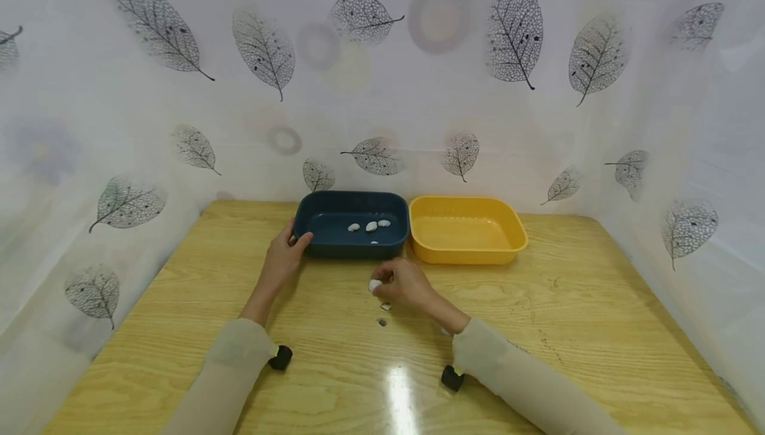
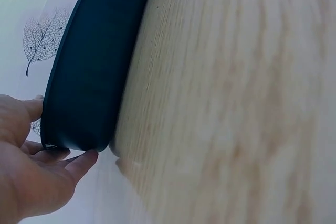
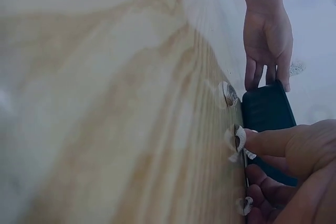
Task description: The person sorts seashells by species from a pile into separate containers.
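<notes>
Three small pieces (image 1: 386,306) left out on the counter (image 1: 335,368); just beyond, the right hand (image 1: 405,283) pinches a white piece (image 1: 374,285), the left hand (image 1: 283,254) grips the blue tray (image 1: 352,251), four pale bits (image 1: 371,226) already inside, yellow tray (image 1: 469,257) alongside!

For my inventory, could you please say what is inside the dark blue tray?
Four white pieces show in the tray; its front wall partly covers the nearest and hides the floor behind it.

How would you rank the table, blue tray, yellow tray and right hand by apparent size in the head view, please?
1. Table
2. Blue tray and yellow tray: too alike to rank
3. Right hand
</notes>
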Demonstrator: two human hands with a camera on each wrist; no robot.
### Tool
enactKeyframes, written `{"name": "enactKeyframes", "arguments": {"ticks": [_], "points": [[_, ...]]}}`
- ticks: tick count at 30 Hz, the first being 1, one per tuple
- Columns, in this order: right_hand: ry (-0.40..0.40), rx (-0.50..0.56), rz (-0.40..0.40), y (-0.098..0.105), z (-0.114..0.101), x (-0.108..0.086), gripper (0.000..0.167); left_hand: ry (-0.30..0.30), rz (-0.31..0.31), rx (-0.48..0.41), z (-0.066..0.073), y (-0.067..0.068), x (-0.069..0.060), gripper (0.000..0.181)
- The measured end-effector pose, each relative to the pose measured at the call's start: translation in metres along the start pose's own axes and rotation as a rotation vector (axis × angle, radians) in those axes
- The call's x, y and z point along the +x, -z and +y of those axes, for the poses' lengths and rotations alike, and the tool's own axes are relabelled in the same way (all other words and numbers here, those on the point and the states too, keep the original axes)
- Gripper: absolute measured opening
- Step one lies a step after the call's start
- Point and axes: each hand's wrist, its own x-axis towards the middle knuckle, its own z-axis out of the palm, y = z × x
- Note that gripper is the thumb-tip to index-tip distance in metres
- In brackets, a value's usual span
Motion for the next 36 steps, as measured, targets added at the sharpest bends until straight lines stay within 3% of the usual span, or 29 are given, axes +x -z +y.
{"name": "enactKeyframes", "arguments": {"ticks": [8, 19, 36], "points": [[-0.053, 0.114, -0.018, 0.002, 0.0, -0.003, 0.006, 0.013, -0.005, 0.025, 0.001, 0.001, 0.002, 0.074], [-0.121, 0.193, -0.011, 0.005, -0.001, -0.002, 0.007, 0.029, -0.015, 0.026, 0.003, 0.001, 0.002, 0.075], [-0.094, 0.245, -0.017, 0.02, -0.005, -0.01, 0.01, 0.018, -0.005, 0.037, 0.001, 0.0, 0.003, 0.073]]}}
